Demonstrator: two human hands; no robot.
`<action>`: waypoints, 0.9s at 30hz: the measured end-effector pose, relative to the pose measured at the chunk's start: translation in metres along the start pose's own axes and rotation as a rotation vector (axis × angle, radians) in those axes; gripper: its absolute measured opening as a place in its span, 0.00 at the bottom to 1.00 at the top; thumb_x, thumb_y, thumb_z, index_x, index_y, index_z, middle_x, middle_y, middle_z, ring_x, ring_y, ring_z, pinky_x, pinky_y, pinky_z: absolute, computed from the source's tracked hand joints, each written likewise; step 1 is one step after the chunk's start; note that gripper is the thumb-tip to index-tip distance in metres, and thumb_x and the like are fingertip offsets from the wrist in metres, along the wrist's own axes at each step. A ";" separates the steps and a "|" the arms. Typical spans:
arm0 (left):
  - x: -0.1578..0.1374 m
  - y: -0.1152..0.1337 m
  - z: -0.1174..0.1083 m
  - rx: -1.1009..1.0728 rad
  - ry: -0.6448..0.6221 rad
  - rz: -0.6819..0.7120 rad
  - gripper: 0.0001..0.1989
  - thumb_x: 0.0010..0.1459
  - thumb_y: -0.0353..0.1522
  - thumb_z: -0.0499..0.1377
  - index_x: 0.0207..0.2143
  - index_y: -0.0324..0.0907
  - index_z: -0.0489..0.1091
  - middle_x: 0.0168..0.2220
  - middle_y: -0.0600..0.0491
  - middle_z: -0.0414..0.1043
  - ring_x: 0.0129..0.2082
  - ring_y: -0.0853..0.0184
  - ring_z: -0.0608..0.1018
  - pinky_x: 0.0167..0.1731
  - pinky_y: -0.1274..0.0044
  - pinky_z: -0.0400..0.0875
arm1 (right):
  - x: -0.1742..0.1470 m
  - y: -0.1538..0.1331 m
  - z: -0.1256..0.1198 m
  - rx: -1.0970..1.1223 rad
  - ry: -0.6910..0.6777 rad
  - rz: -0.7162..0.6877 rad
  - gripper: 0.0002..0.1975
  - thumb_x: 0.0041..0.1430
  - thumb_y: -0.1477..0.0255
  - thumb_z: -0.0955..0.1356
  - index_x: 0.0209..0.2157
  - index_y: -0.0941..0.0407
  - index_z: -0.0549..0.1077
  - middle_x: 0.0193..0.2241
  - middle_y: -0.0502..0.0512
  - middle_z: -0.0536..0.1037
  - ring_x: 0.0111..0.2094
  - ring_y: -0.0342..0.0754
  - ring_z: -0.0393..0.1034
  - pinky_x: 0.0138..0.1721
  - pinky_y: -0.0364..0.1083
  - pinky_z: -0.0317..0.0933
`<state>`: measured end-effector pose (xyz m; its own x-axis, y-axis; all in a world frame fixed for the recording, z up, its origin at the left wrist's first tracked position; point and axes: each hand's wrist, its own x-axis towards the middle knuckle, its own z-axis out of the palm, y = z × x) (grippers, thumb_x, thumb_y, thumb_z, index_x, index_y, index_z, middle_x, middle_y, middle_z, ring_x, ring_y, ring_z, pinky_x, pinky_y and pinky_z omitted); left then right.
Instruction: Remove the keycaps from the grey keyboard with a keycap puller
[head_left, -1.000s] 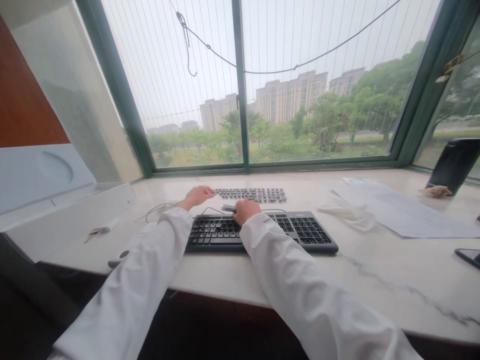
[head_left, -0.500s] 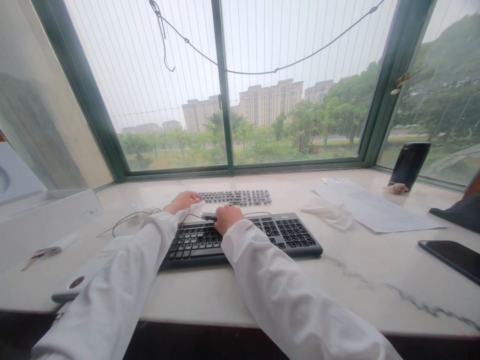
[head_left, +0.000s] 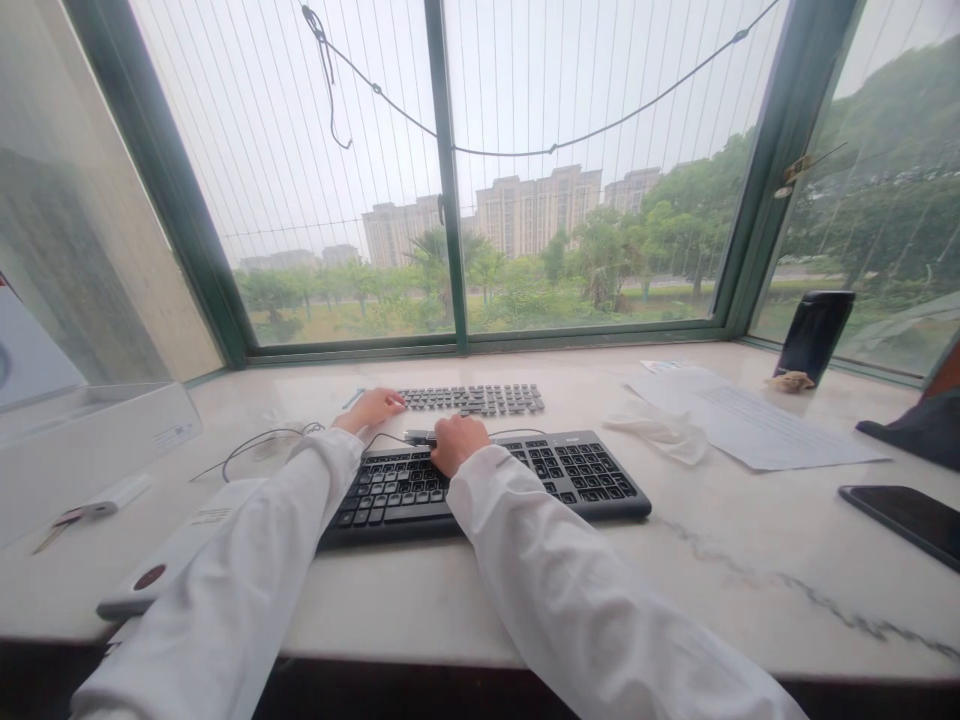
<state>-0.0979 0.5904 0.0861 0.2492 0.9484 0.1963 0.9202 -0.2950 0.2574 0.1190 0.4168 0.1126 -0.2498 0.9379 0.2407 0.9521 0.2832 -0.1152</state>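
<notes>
A black keyboard (head_left: 491, 505) lies on the white counter in front of me; many of its key positions look like bare square sockets. Behind it, loose keycaps (head_left: 480, 399) are laid out in rows. My left hand (head_left: 373, 408) is at the left end of those rows, its fingers drawn together at the outermost keycaps; what they pinch is too small to make out. Over the upper middle of the keyboard, my right hand (head_left: 459, 443) is closed with its fingertips pointing down, and whatever is in it is hidden. A cable plug (head_left: 417, 437) lies just left of it.
On the left are a white box (head_left: 97, 440), a small white item with keys (head_left: 105, 500) and a flat white box (head_left: 172, 560). Toward the right lie crumpled plastic (head_left: 664, 432), printed paper (head_left: 757, 425), a phone (head_left: 904, 515) and a dark cylinder (head_left: 816, 335). Windows stand behind.
The view has shifted slightly. My left fingers have drawn together a little at the keycap row. My right hand stays over about the same part of the keyboard.
</notes>
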 end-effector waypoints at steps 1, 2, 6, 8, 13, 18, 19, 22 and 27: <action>0.000 0.000 0.000 0.004 0.000 0.000 0.15 0.53 0.39 0.59 0.42 0.46 0.76 0.36 0.53 0.77 0.26 0.71 0.74 0.32 0.81 0.65 | 0.000 0.000 0.000 -0.001 0.005 -0.002 0.11 0.52 0.72 0.66 0.36 0.59 0.77 0.36 0.65 0.78 0.37 0.54 0.74 0.35 0.47 0.64; 0.000 0.000 0.000 0.008 0.001 0.001 0.15 0.53 0.39 0.59 0.42 0.46 0.76 0.37 0.53 0.77 0.26 0.71 0.74 0.31 0.81 0.65 | 0.000 0.000 0.000 0.000 0.006 -0.003 0.11 0.52 0.72 0.66 0.36 0.59 0.77 0.36 0.65 0.78 0.37 0.54 0.74 0.36 0.47 0.64; 0.000 0.001 0.000 0.028 0.009 -0.002 0.15 0.53 0.39 0.59 0.41 0.46 0.77 0.37 0.54 0.77 0.27 0.71 0.75 0.32 0.81 0.66 | -0.001 0.000 -0.002 0.014 -0.012 0.003 0.12 0.53 0.71 0.66 0.38 0.59 0.77 0.37 0.66 0.78 0.39 0.53 0.74 0.38 0.47 0.64; -0.001 0.002 -0.001 0.038 0.013 -0.003 0.15 0.52 0.39 0.60 0.41 0.46 0.77 0.36 0.54 0.77 0.28 0.70 0.75 0.32 0.81 0.66 | -0.002 -0.001 -0.003 0.020 -0.025 0.007 0.12 0.53 0.71 0.66 0.39 0.59 0.76 0.38 0.66 0.78 0.40 0.53 0.74 0.39 0.47 0.64; -0.001 0.007 -0.006 0.045 0.049 0.030 0.15 0.51 0.41 0.60 0.40 0.47 0.77 0.37 0.54 0.77 0.35 0.67 0.76 0.37 0.80 0.67 | -0.002 -0.001 -0.004 0.023 -0.018 0.002 0.12 0.53 0.71 0.66 0.39 0.59 0.76 0.38 0.66 0.78 0.40 0.54 0.74 0.38 0.48 0.64; 0.001 0.016 -0.010 0.034 0.117 0.184 0.14 0.52 0.42 0.59 0.38 0.48 0.77 0.39 0.55 0.77 0.39 0.66 0.76 0.42 0.79 0.67 | -0.001 0.000 -0.003 0.017 0.007 -0.006 0.12 0.51 0.72 0.66 0.38 0.59 0.77 0.36 0.65 0.78 0.38 0.55 0.74 0.35 0.48 0.65; 0.001 0.019 -0.011 0.043 0.121 0.200 0.13 0.52 0.42 0.59 0.38 0.48 0.77 0.40 0.55 0.76 0.40 0.66 0.76 0.42 0.79 0.66 | -0.001 0.000 -0.002 0.017 0.010 -0.006 0.12 0.51 0.72 0.66 0.38 0.59 0.77 0.36 0.65 0.78 0.38 0.55 0.74 0.35 0.49 0.65; 0.002 0.025 -0.013 0.077 0.115 0.216 0.11 0.51 0.41 0.60 0.36 0.49 0.77 0.42 0.56 0.75 0.41 0.66 0.75 0.44 0.78 0.66 | -0.001 0.000 -0.003 0.021 0.005 -0.006 0.13 0.51 0.71 0.66 0.38 0.59 0.77 0.35 0.65 0.78 0.38 0.55 0.74 0.36 0.48 0.65; 0.002 0.033 -0.017 0.140 0.063 0.195 0.10 0.52 0.40 0.60 0.35 0.52 0.77 0.43 0.57 0.75 0.43 0.64 0.75 0.45 0.78 0.66 | 0.000 0.000 -0.001 0.019 -0.001 -0.019 0.13 0.51 0.71 0.66 0.38 0.59 0.76 0.35 0.65 0.78 0.38 0.55 0.74 0.36 0.49 0.65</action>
<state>-0.0722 0.5808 0.1115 0.4106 0.8648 0.2889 0.8906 -0.4484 0.0763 0.1195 0.4167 0.1136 -0.2677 0.9325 0.2424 0.9438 0.3044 -0.1289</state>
